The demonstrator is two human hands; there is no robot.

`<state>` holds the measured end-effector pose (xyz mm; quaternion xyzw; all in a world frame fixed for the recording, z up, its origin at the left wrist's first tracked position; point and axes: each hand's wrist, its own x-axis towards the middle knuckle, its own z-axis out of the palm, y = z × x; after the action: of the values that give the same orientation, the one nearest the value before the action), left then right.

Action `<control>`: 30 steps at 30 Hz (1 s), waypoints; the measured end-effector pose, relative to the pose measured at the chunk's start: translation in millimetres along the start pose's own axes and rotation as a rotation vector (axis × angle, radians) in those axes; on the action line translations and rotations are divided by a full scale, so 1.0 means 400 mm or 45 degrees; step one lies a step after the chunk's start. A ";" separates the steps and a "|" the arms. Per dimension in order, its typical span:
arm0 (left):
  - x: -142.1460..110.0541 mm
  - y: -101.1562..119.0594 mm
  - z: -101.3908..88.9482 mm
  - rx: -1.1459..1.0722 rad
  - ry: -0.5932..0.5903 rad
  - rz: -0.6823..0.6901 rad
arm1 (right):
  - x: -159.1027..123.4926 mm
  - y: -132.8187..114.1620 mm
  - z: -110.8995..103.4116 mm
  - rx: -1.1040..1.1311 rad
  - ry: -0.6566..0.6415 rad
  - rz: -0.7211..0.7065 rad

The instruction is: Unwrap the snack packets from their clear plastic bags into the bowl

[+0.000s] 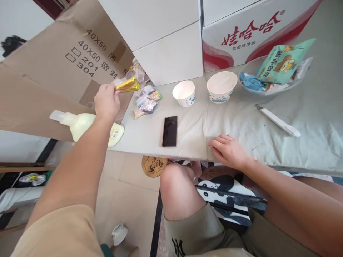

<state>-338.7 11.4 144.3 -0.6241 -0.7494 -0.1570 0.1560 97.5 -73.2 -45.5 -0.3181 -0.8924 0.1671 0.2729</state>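
My left hand (pixel 107 101) is closed on some gold-wrapped snack packets (pixel 128 84), raised at the left end of the table near a cardboard box. Just right of and below them lies a small pile of wrapped snacks (pixel 147 100). Resting on the table's front edge, my right hand (pixel 227 150) has its fingers stretched out and holds nothing. A dark phone (pixel 169 131) lies between the two hands. Behind it stand two paper bowls, a smaller one (pixel 184 93) and a larger one (pixel 222 87); I see nothing inside them.
A clear plastic bowl (pixel 264 87) holds a green snack bag (pixel 286 62) and other wrappers. A white-handled knife (pixel 280 121) lies in front of it. A pale yellow pump bottle (pixel 80 125) is partly behind my left forearm. Cartons (pixel 171 53) line the back; a large cardboard box (pixel 61 82) stands left.
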 end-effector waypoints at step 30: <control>-0.345 0.690 0.351 -1.815 -0.760 -0.330 | -0.029 0.146 -0.181 0.634 0.516 0.667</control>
<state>-48.8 -3.2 -30.6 -0.4969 -0.5448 -0.4429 -0.5100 176.0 -28.5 -19.8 -0.4850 -0.6419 0.3758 0.4598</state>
